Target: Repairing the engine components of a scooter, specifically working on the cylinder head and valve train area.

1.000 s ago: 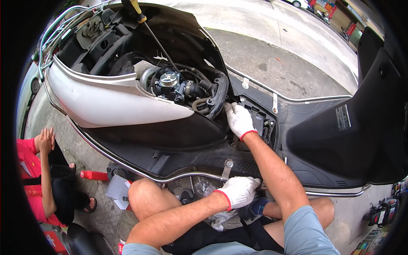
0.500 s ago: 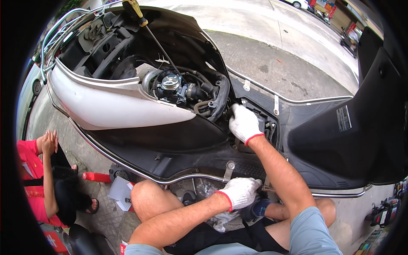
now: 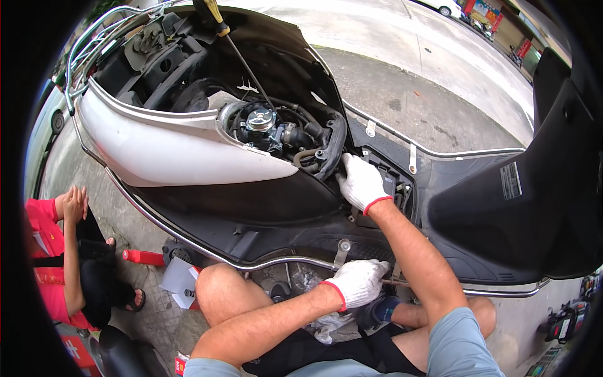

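Note:
A scooter with a white side panel (image 3: pixel 182 151) stands across the view, its seat off and its engine bay bare. My right hand (image 3: pixel 363 183), in a white knit glove with a red cuff, reaches into the open compartment (image 3: pixel 402 188) in the footboard. Its fingers are bent together at the compartment's rear edge; what they grip is hidden. Lower down, my left hand (image 3: pixel 359 284), gloved alike, is closed beside the chrome side rail (image 3: pixel 301 260); I cannot make out what it holds. A carburettor (image 3: pixel 260 122) shows in the bay, with a yellow-and-black-handled screwdriver (image 3: pixel 242 58) standing beside it.
At the left sits a person (image 3: pixel 53 251) in a red top, hands clasped. Near them lie a red box (image 3: pixel 143 257) and an opened white carton (image 3: pixel 179 281). Clear plastic wrapping (image 3: pixel 330 327) lies between my legs. The scooter's black front shield (image 3: pixel 509 182) rises at the right.
My right hand has turned slightly, its fingers pointing lower at the compartment edge. My left hand holds its place. The whole view has shifted a little.

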Motion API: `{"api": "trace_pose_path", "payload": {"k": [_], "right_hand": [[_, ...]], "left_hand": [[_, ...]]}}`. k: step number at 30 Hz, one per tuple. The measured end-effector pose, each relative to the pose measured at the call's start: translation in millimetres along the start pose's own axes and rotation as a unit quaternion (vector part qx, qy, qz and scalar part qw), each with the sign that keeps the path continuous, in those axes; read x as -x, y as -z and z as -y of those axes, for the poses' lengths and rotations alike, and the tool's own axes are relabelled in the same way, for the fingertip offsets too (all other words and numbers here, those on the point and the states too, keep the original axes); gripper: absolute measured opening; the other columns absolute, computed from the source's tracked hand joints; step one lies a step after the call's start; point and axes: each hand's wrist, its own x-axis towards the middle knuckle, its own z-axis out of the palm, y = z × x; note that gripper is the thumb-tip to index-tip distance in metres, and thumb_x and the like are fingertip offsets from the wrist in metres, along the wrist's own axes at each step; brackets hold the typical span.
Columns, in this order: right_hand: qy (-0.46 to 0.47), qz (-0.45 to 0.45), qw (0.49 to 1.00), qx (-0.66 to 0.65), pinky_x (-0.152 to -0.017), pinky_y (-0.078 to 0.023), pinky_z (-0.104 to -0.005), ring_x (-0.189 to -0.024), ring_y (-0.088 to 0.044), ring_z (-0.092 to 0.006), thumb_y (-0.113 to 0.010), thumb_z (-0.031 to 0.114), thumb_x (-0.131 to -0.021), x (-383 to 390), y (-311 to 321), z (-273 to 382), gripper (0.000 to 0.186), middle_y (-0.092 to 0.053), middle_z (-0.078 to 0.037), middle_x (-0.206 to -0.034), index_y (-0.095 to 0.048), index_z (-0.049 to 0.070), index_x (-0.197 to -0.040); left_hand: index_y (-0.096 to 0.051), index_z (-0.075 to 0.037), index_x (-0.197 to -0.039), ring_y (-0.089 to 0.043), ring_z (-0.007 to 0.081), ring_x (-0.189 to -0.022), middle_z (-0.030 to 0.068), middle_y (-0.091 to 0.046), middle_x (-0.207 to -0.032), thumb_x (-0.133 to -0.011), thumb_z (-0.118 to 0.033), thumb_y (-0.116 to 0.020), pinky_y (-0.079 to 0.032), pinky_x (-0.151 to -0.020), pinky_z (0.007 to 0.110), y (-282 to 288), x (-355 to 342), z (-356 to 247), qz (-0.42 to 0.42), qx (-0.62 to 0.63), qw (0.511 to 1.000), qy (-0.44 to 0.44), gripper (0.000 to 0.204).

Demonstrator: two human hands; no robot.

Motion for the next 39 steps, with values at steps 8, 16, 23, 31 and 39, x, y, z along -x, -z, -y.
{"api": "trace_pose_path", "payload": {"k": [8, 16, 23, 31, 39], "right_hand": [[-0.032, 0.069, 0.988, -0.136, -0.089, -0.051, -0.0493, -0.104, -0.065, -0.0433, -0.062, 0.022, -0.092, -6, 12, -16, 0.029, -0.069, -0.026, -0.105, -0.062, 0.001, -0.112], [-0.098, -0.180, 0.922, -0.328, -0.083, -0.055, -0.0381, -0.090, -0.072, -0.0303, -0.063, 0.010, -0.090, 72, 53, -5, 0.017, -0.073, -0.016, -0.095, -0.067, 0.004, -0.105], [-0.002, -0.018, 0.991, -0.134, -0.088, -0.050, -0.0486, -0.097, -0.064, -0.0382, -0.068, 0.023, -0.089, 113, 37, 23, 0.027, -0.064, -0.016, -0.107, -0.065, 0.008, -0.111], [-0.135, -0.116, 0.936, -0.302, -0.086, -0.055, -0.0430, -0.095, -0.070, -0.0353, -0.067, 0.015, -0.089, 96, 20, -5, 0.018, -0.072, -0.019, -0.097, -0.067, 0.003, -0.102], [-0.159, -0.108, 0.948, -0.255, -0.088, -0.053, -0.0438, -0.098, -0.069, -0.0371, -0.070, 0.015, -0.086, 7, -31, -55, 0.019, -0.073, -0.018, -0.100, -0.067, 0.005, -0.102]], "left_hand": [[-0.064, 0.007, -0.117, -0.069, 0.0377, -0.105, 0.0254, -0.069, -0.108, -0.081, 0.005, -0.049, -0.055, -0.091, 0.041, 11, -7, 11, -0.101, 0.062, 0.993, 0.019, 0.039], [-0.053, 0.006, -0.128, -0.066, 0.0197, -0.099, 0.0137, -0.065, -0.113, -0.099, -0.010, -0.050, -0.055, -0.086, 0.036, 59, -29, 42, -0.235, 0.711, 0.655, 0.097, 0.033], [-0.049, 0.003, -0.134, -0.058, 0.0283, -0.116, 0.0158, -0.060, -0.126, -0.106, -0.026, -0.051, -0.047, -0.104, 0.043, 54, -32, 31, -0.302, 0.714, 0.620, 0.120, 0.040], [-0.041, -0.006, -0.146, -0.060, 0.0270, -0.118, 0.0149, -0.057, -0.133, -0.103, -0.038, -0.053, -0.050, -0.075, 0.036, 49, -24, 26, -0.248, 0.672, 0.675, 0.178, 0.055], [-0.047, -0.003, -0.143, -0.061, 0.0257, -0.119, 0.0128, -0.057, -0.135, -0.102, -0.028, -0.058, -0.053, -0.094, 0.038, 33, -23, 22, -0.251, 0.621, 0.718, 0.188, 0.049]]}}
